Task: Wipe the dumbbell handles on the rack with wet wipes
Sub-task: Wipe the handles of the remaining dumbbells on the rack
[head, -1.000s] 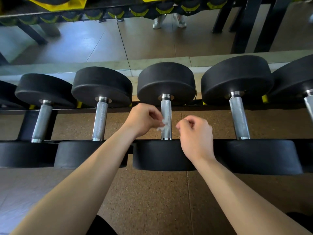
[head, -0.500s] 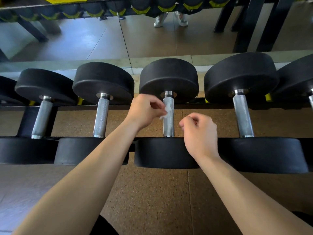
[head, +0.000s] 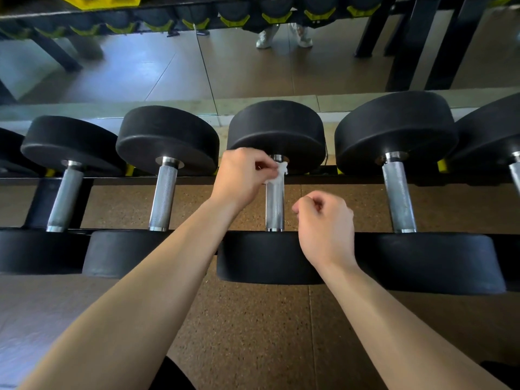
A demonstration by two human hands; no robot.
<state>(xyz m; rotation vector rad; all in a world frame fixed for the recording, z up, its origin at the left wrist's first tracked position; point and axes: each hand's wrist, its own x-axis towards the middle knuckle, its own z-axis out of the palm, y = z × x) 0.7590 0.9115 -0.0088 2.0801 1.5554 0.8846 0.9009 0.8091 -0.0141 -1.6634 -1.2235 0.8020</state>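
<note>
Black dumbbells with knurled steel handles lie side by side on a low rack (head: 197, 180). My left hand (head: 242, 175) pinches a small white wet wipe (head: 280, 171) against the far end of the middle dumbbell's handle (head: 275, 206), close to its far head (head: 277, 130). My right hand (head: 326, 226) hovers just right of that handle near its near end, fingers curled with nothing in them, above the near head (head: 267, 257).
More dumbbells flank the middle one: handles at the left (head: 164, 195), far left (head: 66, 195) and right (head: 398, 195). A wall mirror (head: 225, 60) stands behind the rack. Brown speckled rubber floor (head: 239, 333) lies below my forearms.
My left hand has slid the wipe along the middle handle from its middle toward the far head. My right hand stayed beside the handle's near end.
</note>
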